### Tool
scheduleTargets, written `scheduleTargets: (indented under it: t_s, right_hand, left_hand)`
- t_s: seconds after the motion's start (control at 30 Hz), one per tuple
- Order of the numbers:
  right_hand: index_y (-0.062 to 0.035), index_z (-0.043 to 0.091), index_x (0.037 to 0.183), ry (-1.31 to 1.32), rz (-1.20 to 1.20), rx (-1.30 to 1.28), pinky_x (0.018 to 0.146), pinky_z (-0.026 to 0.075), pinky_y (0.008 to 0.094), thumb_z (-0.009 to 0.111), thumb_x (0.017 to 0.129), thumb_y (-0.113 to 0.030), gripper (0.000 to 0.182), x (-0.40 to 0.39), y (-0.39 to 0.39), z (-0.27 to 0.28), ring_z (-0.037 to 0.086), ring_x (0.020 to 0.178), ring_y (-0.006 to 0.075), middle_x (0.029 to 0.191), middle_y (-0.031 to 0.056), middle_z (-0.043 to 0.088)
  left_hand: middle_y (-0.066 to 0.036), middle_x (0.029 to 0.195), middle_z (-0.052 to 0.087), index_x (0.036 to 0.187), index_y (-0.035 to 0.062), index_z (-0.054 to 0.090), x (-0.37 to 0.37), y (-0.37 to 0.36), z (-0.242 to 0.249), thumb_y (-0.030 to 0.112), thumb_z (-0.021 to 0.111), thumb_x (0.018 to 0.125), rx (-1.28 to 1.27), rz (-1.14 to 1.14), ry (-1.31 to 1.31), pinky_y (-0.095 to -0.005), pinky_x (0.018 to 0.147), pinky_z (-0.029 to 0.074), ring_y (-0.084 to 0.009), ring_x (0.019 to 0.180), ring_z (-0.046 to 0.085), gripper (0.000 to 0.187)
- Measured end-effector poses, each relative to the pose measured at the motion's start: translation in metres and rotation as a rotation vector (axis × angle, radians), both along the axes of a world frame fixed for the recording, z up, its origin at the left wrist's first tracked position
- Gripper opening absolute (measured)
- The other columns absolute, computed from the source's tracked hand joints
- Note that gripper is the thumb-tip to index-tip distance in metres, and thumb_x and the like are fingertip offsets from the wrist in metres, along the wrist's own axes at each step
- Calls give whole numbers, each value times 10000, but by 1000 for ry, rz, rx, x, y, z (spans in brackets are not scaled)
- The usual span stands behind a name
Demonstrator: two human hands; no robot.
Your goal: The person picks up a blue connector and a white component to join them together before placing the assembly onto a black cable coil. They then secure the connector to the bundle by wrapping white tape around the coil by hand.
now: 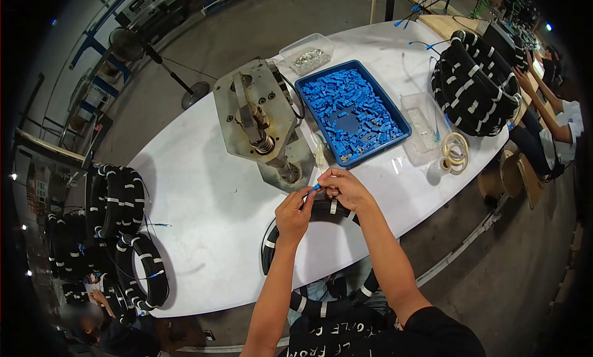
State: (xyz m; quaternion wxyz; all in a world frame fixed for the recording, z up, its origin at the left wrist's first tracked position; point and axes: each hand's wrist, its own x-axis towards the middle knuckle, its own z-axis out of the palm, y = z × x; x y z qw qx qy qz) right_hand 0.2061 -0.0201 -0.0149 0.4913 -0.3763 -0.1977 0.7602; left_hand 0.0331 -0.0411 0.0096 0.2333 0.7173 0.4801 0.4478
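Between my two hands, in front of the press, is a small blue connector (317,187) at the end of a thin black cable. My left hand (293,215) is closed in a pinch on the cable just behind the connector. The fingertips of my right hand (344,189) pinch the connector from the other side. Below both hands a coil of black cable (269,251) with white tape bands lies partly on the table edge and partly over my lap. My forearms and hands hide some of it.
A metal press (256,119) stands just beyond my hands. Right of it are a blue tray (404,133) of blue connector parts, clear bins (426,150) and tape rolls (456,153). Taped cable coils (475,85) sit at the right and left (143,270). Other people (559,125) work nearby.
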Motion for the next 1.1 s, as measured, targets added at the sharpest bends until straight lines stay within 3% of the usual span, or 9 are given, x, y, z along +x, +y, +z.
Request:
scheduleTargets:
  t_s: [0.27,0.33,0.5,0.73,0.87,1.03,1.1]
  right_hand:
    - [24,646,1037,-38,41,16,546,358,192,632,905,-48,151,-1,-2,4,439,613,65,865,39,619]
    - [23,639,1056,-46,51,48,551,359,191,631,912,-49,161,-2,-4,5,433,616,63,863,28,610]
    - [31,590,1149,-96,65,154,566,359,193,628,907,3,246,-4,-7,13,434,629,59,793,-20,553]
    - [18,614,1142,-108,52,195,580,373,198,628,913,-18,232,-7,-7,10,454,645,58,804,-20,567]
    - [15,645,1100,-101,22,166,582,383,201,638,940,-111,203,-7,-6,12,468,663,60,830,-5,590]
    - [17,652,1081,-86,3,130,593,404,196,649,949,-157,218,-6,-6,10,494,673,68,863,9,612]
    - [18,656,1076,-101,3,101,609,430,198,652,946,-147,209,-6,-6,10,524,691,76,870,16,619]
  left_hand:
    - [1,591,443,972,38,713,-5,1,0,49,739,825,-31,23,-66,-247,465,293,-67,514,358,149]
    - [-43,625,516,984,34,694,-4,1,0,54,721,839,-46,26,-51,-277,457,341,-121,486,414,149]
    - [-45,647,567,985,26,703,-4,1,-4,52,728,842,-148,60,-190,-243,463,342,-74,498,412,148]
    - [-8,619,558,954,14,713,-8,2,-13,72,741,846,-240,64,-241,-208,476,329,-39,525,396,126]
    - [-10,621,559,937,4,709,-6,2,-10,78,745,845,-214,56,-245,-202,476,325,-41,512,386,123]
    - [-69,691,663,897,-3,693,-5,0,-12,64,745,843,-172,53,-178,-222,491,419,-66,522,548,101]
    - [-28,674,646,903,-13,700,-4,0,-14,55,742,849,-117,44,-161,-204,480,387,-33,534,504,97]
